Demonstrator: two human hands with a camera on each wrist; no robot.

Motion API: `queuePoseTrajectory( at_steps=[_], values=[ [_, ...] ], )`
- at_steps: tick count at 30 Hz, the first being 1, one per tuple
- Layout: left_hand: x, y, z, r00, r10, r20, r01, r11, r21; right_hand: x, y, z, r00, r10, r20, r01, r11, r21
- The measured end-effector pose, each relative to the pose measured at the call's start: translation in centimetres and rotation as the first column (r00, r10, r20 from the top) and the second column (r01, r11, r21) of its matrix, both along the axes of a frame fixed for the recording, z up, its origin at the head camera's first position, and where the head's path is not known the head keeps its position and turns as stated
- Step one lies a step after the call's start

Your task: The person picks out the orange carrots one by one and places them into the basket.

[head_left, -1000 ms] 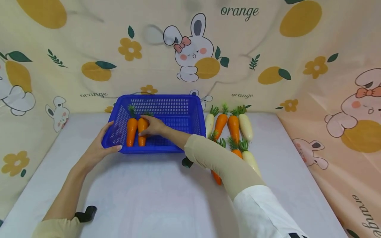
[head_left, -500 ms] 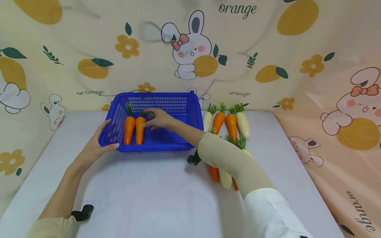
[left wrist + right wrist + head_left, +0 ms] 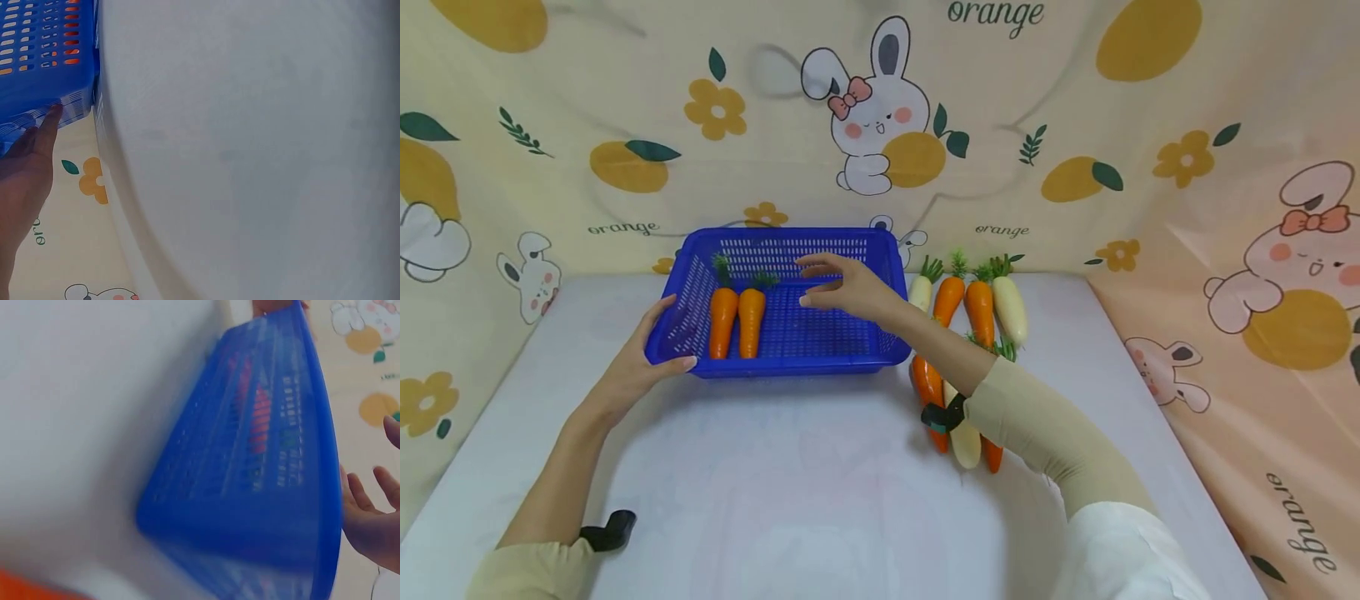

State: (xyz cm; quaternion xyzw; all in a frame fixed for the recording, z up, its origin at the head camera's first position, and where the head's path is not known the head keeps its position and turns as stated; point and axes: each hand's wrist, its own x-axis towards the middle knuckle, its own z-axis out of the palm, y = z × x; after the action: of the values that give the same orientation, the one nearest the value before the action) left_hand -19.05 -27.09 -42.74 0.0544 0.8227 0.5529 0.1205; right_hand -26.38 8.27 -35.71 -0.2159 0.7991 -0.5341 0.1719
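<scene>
The blue basket (image 3: pixel 790 365) sits on the far part of the surface (image 3: pixel 790 483), left of a group of carrots (image 3: pixel 950 297) and white radishes (image 3: pixel 1011 308) laid in two rows. Its left part holds two carrots (image 3: pixel 750 323) side by side, leafy tops to the far side. Of the hands, the left hand (image 3: pixel 634 362) is spread about the near left corner, thumb at the near rim, extended fingers against the outer left wall; the right hand (image 3: pixel 852 288) hangs over the basket's right half, fingers loosely bent, thumb apart, holding nothing. The carrots look glossy and firm, probably light imitations and hard to damage; their smooth skin could slip, so the thick shoulder just below the top would give the surest hold. The radishes look much the same, thickest at the middle. The feathery tops are likely the weak part and best left unpulled. The slotted basket looks like thin, somewhat flexible plastic, light enough to slide if knocked; its rim or a corner suits a steadying hand. The near row is partly hidden by the right forearm, so its full count cannot be told.
</scene>
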Motion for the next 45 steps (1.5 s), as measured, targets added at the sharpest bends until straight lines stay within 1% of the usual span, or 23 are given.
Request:
queuePoseTrajectory(
  at_steps=[2, 6, 14, 20, 25, 30, 33, 36, 39, 45],
  values=[
    [0.0, 0.0, -0.1, 1.0, 0.002, 0.002, -0.002, 1.0, 0.0, 0.2, 1.2, 0.1, 1.0, -0.013, -0.015, 0.013, 1.0, -0.006],
    [0.1, 0.0, -0.1, 1.0, 0.005, 0.004, -0.005, 1.0, 0.003, 0.4, 3.6, 0.6, 0.999, -0.046, -0.02, 0.045, 0.999, -0.021],
    [0.0, 0.2, 0.1, 1.0, 0.007, 0.005, -0.007, 1.0, 0.005, 0.7, 8.3, 1.3, 0.992, -0.125, 0.007, 0.125, 0.988, -0.086],
    [0.1, 0.1, 0.4, 1.0, 0.011, 0.004, -0.011, 1.0, -0.021, 0.9, 11.5, 1.0, 0.983, -0.182, 0.006, 0.182, 0.982, -0.057],
    [0.1, 0.2, 0.3, 1.0, 0.021, 0.007, -0.021, 0.999, -0.039, 0.7, 14.0, 0.0, 0.973, -0.229, -0.005, 0.228, 0.973, -0.045],
    [0.1, 0.3, 0.0, 1.0, 0.021, 0.013, -0.021, 0.999, -0.034, 0.5, 16.7, -1.3, 0.959, -0.284, -0.001, 0.284, 0.957, -0.057],
    [0.1, 0.2, 0.0, 1.0, 0.019, 0.014, -0.019, 0.999, -0.032, 0.4, 18.0, -1.9, 0.951, -0.309, -0.021, 0.307, 0.95, -0.061],
    [0.0, 0.1, 0.1, 1.0, 0.014, 0.016, -0.014, 1.0, -0.024, 0.3, 19.2, -2.5, 0.941, -0.338, -0.025, 0.336, 0.94, -0.057],
    [-0.1, 0.0, 0.1, 1.0, 0.009, 0.022, -0.009, 1.0, -0.019, 0.2, 20.2, -3.3, 0.927, -0.374, -0.033, 0.372, 0.926, -0.058],
    [0.0, 0.0, -0.1, 0.999, 0.012, 0.03, -0.012, 1.0, 0.004, 0.0, 21.9, -5.4, 0.885, -0.46, -0.075, 0.456, 0.888, -0.065]
  ],
)
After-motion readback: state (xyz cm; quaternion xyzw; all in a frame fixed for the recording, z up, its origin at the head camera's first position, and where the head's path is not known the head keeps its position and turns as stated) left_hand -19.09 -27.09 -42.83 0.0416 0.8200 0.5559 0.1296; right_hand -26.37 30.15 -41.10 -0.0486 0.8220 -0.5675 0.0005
